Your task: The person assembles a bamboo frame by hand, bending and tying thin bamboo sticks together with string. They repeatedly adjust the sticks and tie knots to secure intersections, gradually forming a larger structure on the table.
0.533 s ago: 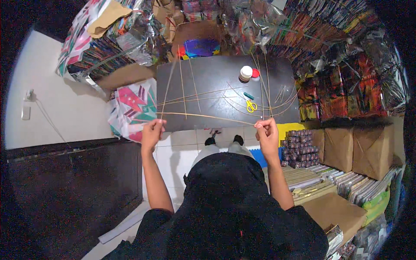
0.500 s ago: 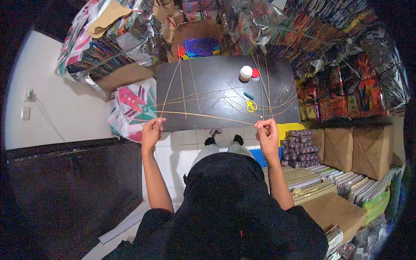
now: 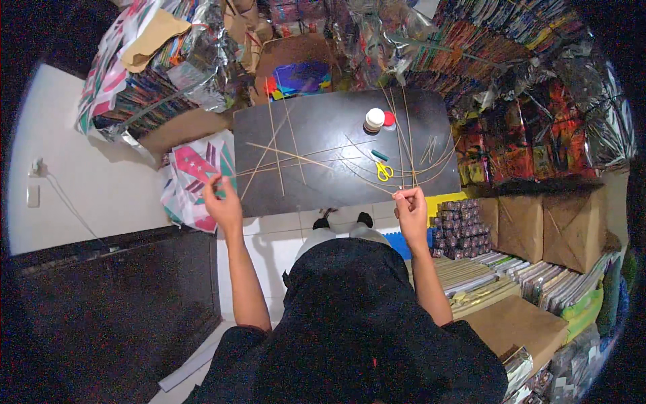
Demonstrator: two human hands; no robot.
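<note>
Several thin bamboo sticks [image 3: 296, 158] lie crossed on a dark table [image 3: 323, 192]. My right hand [image 3: 410, 209] is at the table's near right edge, pinching the end of one long stick [image 3: 336, 170] that runs up and left across the table. My left hand [image 3: 222, 202] hovers off the table's near left corner, over a colourful patterned sheet [image 3: 188, 172]. Its fingers are curled, and I cannot make out anything in them. Yellow scissors [image 3: 384, 172], a small green marker [image 3: 380, 155] and a white glue bottle [image 3: 374, 119] sit on the right half of the table.
Stacks of colourful paper and foil-wrapped bundles [image 3: 161, 74] crowd the back and the right. Cardboard boxes [image 3: 558, 222] and a pile of small packs [image 3: 461, 225] stand at my right. A white wall with a socket and cable [image 3: 35, 192] is on the left.
The stick that both hands held level now slants up to the left, gripped only by my right hand. My left hand has come off it and moved left and down.
</note>
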